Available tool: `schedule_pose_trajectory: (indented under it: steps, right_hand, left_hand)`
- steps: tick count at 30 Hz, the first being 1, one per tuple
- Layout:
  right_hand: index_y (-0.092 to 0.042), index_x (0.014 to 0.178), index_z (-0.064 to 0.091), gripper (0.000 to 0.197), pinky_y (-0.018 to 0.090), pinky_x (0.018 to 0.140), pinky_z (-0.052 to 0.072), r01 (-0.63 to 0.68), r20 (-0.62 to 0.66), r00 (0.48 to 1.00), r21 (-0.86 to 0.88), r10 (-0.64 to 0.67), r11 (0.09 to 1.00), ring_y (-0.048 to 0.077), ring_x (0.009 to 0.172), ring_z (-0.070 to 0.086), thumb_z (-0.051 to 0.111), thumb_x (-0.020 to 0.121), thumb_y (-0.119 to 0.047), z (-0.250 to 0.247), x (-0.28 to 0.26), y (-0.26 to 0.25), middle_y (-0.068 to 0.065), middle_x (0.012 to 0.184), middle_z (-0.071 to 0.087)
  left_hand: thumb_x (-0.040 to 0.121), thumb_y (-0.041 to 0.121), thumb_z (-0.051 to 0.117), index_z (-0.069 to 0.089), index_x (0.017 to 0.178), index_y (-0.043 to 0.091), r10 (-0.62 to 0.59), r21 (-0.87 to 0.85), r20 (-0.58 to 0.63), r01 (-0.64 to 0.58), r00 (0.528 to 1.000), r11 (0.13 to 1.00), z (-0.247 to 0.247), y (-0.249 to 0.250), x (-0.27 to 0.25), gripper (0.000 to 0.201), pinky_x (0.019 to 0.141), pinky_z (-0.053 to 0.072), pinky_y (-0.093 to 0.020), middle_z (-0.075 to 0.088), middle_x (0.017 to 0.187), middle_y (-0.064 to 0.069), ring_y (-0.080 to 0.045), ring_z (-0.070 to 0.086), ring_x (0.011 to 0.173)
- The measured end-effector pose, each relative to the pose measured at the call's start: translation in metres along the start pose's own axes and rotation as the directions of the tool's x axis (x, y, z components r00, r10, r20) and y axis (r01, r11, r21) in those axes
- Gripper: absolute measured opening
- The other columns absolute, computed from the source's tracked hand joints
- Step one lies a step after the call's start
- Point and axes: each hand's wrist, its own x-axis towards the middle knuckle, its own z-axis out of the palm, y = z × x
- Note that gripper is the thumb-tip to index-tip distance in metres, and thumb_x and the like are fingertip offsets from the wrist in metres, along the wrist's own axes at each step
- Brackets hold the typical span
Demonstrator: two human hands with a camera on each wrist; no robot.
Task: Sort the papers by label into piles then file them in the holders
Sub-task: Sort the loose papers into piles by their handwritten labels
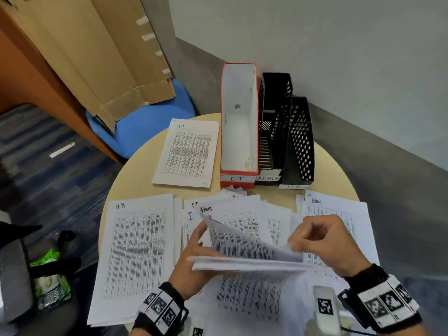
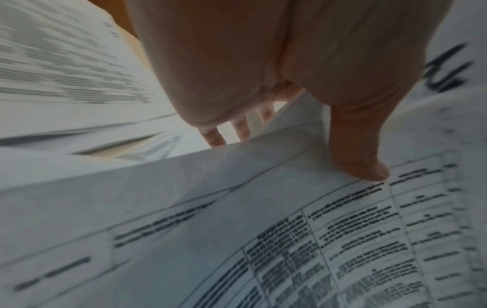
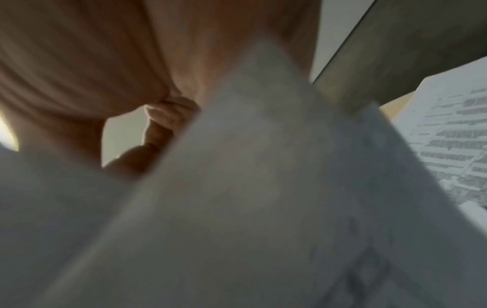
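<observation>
A loose bundle of printed papers hangs just above the table's near middle, held between both hands. My left hand grips its left edge, thumb on top and fingers underneath. My right hand pinches the right edge of the top sheet, which is bent upward. On the round table lie an HR pile, an IT pile, an Admin pile and a fanned mixed pile. Behind stand the red IT holder, the black ADMIN holder and the black HR holder, with no papers visible in them.
A blue chair carrying flattened cardboard stands past the table's far left edge. A green packet lies low on the left. A grey wall runs close behind the holders. The right wrist view is blurred.
</observation>
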Motion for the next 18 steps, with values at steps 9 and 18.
schedule_pose_trajectory:
  steps: [9, 18]
  right_hand:
    - [-0.001, 0.081, 0.077, 0.040, 0.020, 0.054, 0.053, -0.011, -0.268, 0.953, 0.436, 0.141, 0.900, 0.012, 0.059, 0.065, 0.062, 0.093, -0.036, -0.015, -0.009, 0.004, 0.010, 0.075, 0.071]
    - [-0.021, 0.127, 0.060, 0.044, 0.045, 0.099, 0.056, -0.040, -0.331, 0.942, 0.026, 0.046, 0.999, 0.013, 0.108, 0.071, 0.077, 0.088, -0.010, 0.032, -0.015, 0.039, -0.006, 0.115, 0.075]
  left_hand:
    - [0.080, 0.017, 0.084, 0.080, 0.100, 0.011, -0.058, -0.158, -0.160, 0.032, 0.985, 0.987, 0.024, 0.046, 0.018, 0.021, 0.077, 0.064, -0.034, 0.081, 0.097, -0.004, -0.027, 0.077, 0.097]
    - [0.074, -0.002, 0.085, 0.033, 0.151, 0.029, -0.011, -0.372, -0.326, -0.118, 0.945, 0.921, 0.031, 0.079, 0.015, 0.098, 0.086, 0.062, -0.043, 0.076, 0.117, 0.000, -0.025, 0.075, 0.106]
